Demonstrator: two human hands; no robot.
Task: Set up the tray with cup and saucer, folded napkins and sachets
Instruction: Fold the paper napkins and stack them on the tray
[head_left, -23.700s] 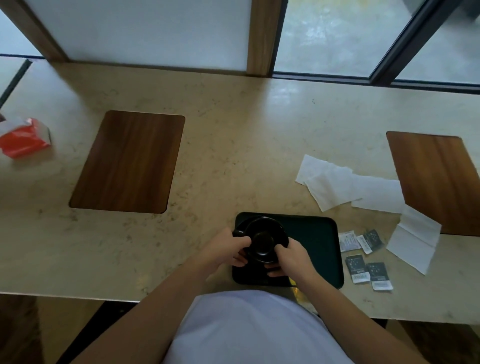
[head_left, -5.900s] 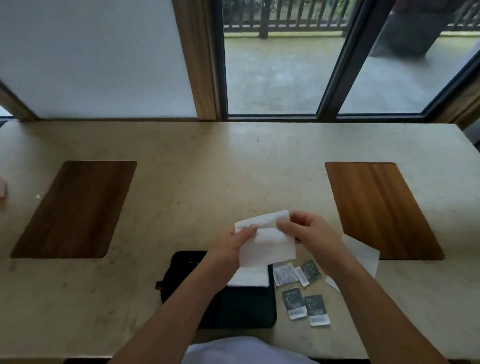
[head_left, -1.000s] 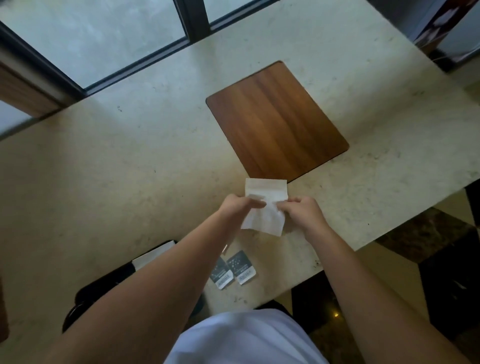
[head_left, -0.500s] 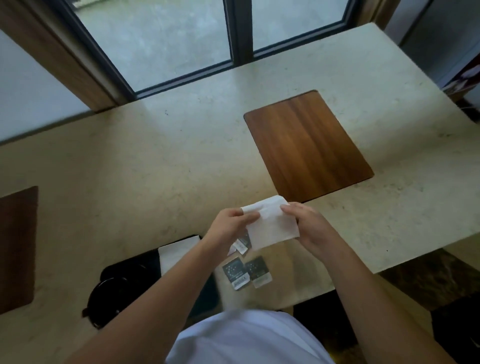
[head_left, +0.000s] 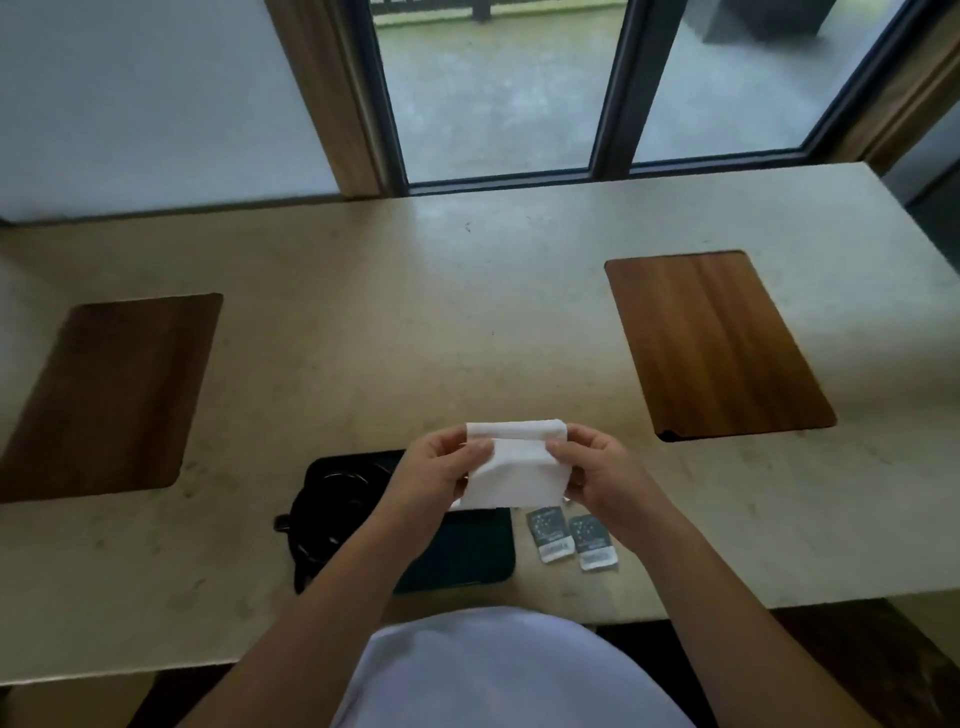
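I hold a white napkin in the air with both hands, its top edge folded over. My left hand pinches its left side, my right hand its right side. Below them lies the dark tray on the stone counter. A black cup and saucer stand on the tray's left part, half hidden by my left forearm. Two dark sachets lie on the counter just right of the tray. Anything under the napkin is hidden.
Two wooden inlays are set in the counter, one at the left and one at the right. The counter's near edge runs close to my body. Windows and a wooden post stand behind the counter.
The view has swung back to face the counter straight on. The napkin has come over the tray's right side, still held by both hands, with its top edge folded down.
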